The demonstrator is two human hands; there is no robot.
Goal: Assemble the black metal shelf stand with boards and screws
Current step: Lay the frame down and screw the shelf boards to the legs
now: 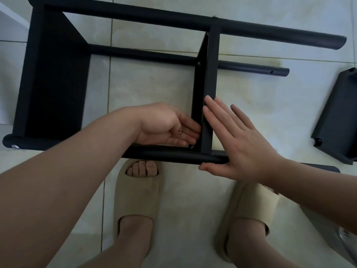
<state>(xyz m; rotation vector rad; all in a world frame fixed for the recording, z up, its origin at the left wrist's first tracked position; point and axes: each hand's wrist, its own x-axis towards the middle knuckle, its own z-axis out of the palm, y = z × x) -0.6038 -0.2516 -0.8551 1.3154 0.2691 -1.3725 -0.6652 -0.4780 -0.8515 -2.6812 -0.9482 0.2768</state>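
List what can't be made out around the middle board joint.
All from the head view:
- The small silver piece on the left hand is too small to tell screw from nut.
- The right hand covers the near tube just right of the middle board; any hole there is hidden.
- The loose board is cut off by the right edge.

My left hand [170, 126] is inside a bay of the shelf stand [56, 84]: middle board [211, 70] blocks three o'clock, near tube [164, 153] blocks six, open room toward eleven. Beyond my right hand [243, 144], tile floor [260, 89] is free until the loose board [336, 120] at three.
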